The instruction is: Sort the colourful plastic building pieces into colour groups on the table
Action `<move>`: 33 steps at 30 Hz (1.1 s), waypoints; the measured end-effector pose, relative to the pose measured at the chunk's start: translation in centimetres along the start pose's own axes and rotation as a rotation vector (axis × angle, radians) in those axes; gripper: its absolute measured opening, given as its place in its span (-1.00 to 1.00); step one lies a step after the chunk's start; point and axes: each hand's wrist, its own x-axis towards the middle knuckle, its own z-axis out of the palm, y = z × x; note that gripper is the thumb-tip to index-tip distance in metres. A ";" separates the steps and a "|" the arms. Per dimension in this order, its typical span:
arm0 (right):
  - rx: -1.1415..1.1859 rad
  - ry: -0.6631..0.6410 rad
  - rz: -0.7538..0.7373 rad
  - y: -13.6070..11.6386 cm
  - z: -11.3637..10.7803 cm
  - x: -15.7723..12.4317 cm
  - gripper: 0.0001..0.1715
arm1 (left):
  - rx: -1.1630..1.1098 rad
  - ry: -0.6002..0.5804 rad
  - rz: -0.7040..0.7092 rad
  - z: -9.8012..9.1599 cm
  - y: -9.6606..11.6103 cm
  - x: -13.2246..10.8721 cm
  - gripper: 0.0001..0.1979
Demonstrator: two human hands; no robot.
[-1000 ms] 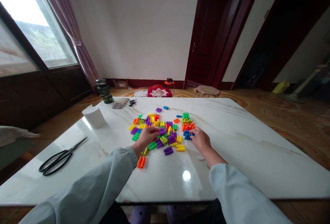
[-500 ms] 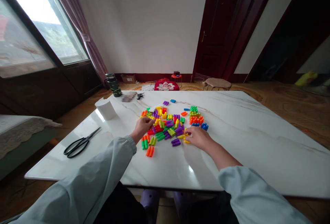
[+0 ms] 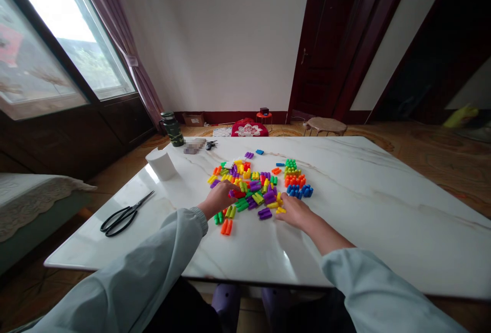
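Downward from the head camera, a white marble-patterned table (image 3: 364,184) carries a loose spread of small bright plastic pieces (image 3: 258,198), mostly ribbed blocks in purple, yellow, red, green and orange, lying at the middle. The left hand (image 3: 219,197) is at the near left part of this spread, its thumb and fingertips drawn close beside a purple bit and a red piece (image 3: 239,195); whether they pinch either one cannot be told. The right hand (image 3: 294,212) reaches in at the opposite edge, fingers bent beside yellow pieces (image 3: 281,210), its grip partly hidden by the hand itself. Just beyond it, knobbed pieces are grouped by colour: blue (image 3: 299,191) nearest, then orange (image 3: 295,180), yellow-green and green (image 3: 290,164). Black-handled scissors (image 3: 120,220) and a white paper roll (image 3: 161,164) rest well apart, to the left.

The pieces look light, stiff and hard to break; their glossy sides would probably slide easily on the smooth top. A thumb-and-forefinger pinch across the long outer sides should suit best, keeping clear of neighbouring blocks.
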 end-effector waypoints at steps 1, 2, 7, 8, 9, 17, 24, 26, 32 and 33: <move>0.024 0.004 -0.006 -0.1 0.3 0.1 -0.40 | 0.045 -0.024 0.048 0.3 0.1 0.1 -0.60; 0.053 0.012 -0.013 -0.2 0.7 0.2 -0.38 | 0.078 -0.044 0.085 0.6 0.0 0.1 -0.54; 0.242 0.081 -0.038 -2.5 2.8 0.4 -0.42 | 0.125 -0.070 0.146 1.8 -0.5 0.8 -0.43; 0.276 0.088 -0.042 -3.3 3.1 0.4 -0.45 | 0.129 -0.065 0.147 1.9 -0.5 0.9 -0.44; 0.305 0.092 -0.048 -4.1 3.4 0.3 -0.47 | 0.134 -0.059 0.145 1.9 -0.6 1.0 -0.45; 0.529 0.166 -0.118 -7.5 5.0 1.0 -0.14 | 0.161 0.007 0.119 1.5 0.0 1.0 -0.59; 0.477 0.218 -0.135 -5.6 3.9 1.2 -0.44 | 0.078 0.070 0.116 0.9 0.8 1.0 -0.74; 0.467 0.269 -0.093 -5.3 3.1 1.1 -0.55 | 0.030 0.095 0.106 0.8 1.3 1.2 -0.77; 0.503 0.401 -0.176 -5.2 1.9 0.9 -0.61 | -0.001 0.115 0.119 0.3 3.4 1.8 -0.77; 0.504 0.413 -0.182 -5.1 1.8 0.9 -0.60 | 0.001 0.110 0.125 0.2 3.8 1.8 -0.78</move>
